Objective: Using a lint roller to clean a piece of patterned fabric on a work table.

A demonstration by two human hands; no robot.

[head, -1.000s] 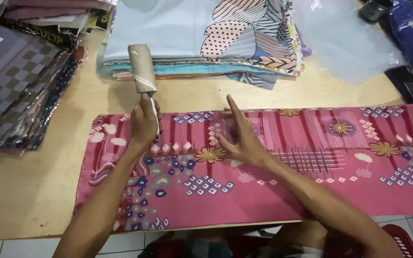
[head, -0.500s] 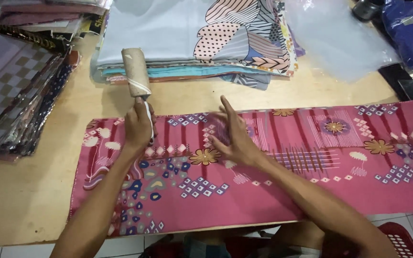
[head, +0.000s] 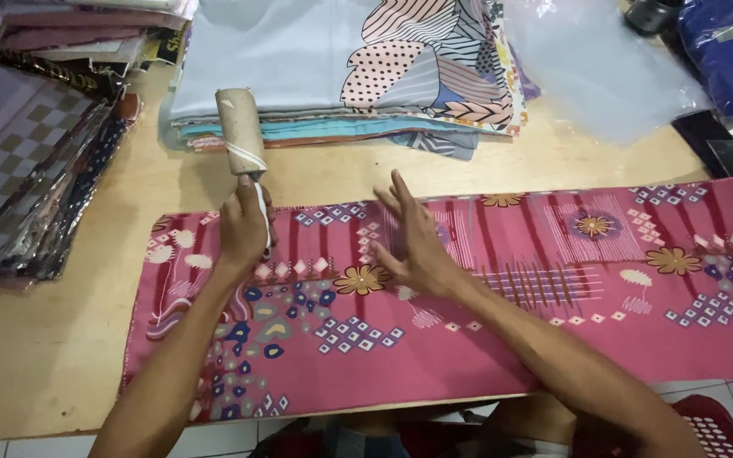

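Note:
A long pink patterned cloth [head: 502, 314] lies flat across the wooden table [head: 44, 339]. My left hand [head: 244, 225] grips the white handle of a lint roller [head: 242, 131], whose beige roll points away from me, past the cloth's far edge and over the bare table. My right hand [head: 415, 242] rests flat on the cloth with fingers spread, just right of the left hand.
A stack of folded patterned fabrics [head: 341, 68] sits behind the cloth. Wrapped checked fabrics [head: 27, 161] are piled at the left. Clear plastic sheeting [head: 604, 68] and a blue bagged item [head: 731, 51] lie at the back right. A red plastic stool [head: 714, 428] shows below.
The left hand and roller have shifted slightly away from me, the roll staying off the cloth's far edge. The right hand stays flat on the cloth.

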